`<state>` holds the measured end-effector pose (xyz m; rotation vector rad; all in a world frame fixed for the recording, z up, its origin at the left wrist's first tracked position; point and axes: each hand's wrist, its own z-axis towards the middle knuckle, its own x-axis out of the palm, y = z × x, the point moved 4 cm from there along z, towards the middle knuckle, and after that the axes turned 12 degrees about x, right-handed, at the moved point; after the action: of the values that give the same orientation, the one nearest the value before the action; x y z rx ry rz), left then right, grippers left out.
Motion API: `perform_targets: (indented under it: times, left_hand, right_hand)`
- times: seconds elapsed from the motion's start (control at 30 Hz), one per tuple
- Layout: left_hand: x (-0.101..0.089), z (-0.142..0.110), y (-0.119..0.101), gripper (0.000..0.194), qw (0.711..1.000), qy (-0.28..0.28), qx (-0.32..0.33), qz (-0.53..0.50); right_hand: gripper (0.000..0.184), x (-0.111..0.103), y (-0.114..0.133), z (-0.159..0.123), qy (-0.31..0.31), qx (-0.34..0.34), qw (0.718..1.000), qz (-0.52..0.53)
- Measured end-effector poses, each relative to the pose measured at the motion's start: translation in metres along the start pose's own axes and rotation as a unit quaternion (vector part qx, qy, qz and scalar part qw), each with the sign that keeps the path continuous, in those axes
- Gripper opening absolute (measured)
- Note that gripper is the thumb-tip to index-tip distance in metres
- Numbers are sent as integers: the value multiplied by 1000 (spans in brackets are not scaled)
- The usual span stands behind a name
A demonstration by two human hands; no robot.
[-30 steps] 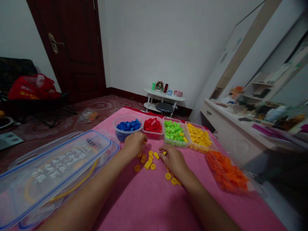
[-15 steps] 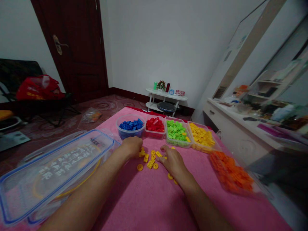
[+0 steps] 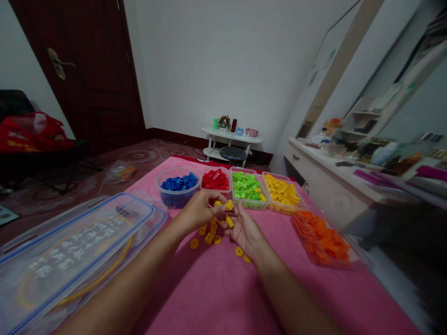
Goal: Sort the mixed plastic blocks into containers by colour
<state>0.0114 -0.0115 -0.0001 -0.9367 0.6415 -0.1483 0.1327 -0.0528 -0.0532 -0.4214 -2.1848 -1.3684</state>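
Observation:
My left hand (image 3: 200, 209) is closed on yellow building bricks (image 3: 228, 204), gripped between thumb and fingers above the cloth. Facing it, my right hand (image 3: 246, 230) is turned palm inward, its fingers closed around another yellow brick (image 3: 229, 221). The two hands are close together, and the exact shape of the held pieces is partly hidden by fingers. Beneath them lie several loose yellow bricks (image 3: 209, 237) and round yellow wheel-like pieces (image 3: 194, 243). More round yellow pieces (image 3: 239, 251) rest beside my right wrist.
Behind the hands stand tubs of blue bricks (image 3: 179, 183), red bricks (image 3: 215, 180), green bricks (image 3: 246, 187) and yellow bricks (image 3: 281, 190). An orange-filled tub (image 3: 324, 239) sits at right. Clear blue-rimmed lids (image 3: 80, 246) lie at left on the pink cloth (image 3: 209, 298).
Both hands have lifted from the loose pieces and come together, now with yellow bricks in them. My right hand has turned palm inward. The camera view has shifted slightly to the right.

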Motion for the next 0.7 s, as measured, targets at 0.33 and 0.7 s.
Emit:
perform_targets:
  times: [0.33, 0.7]
  left_hand:
    - [23, -1, -12, 37, 987, 2, 115, 114]
    - [13, -3, 13, 25, 969, -27, 115, 217]
  right_hand:
    - [31, -1, -2, -3, 2, 80, 987, 139]
    - [7, -54, 72, -4, -183, -103, 975, 79]
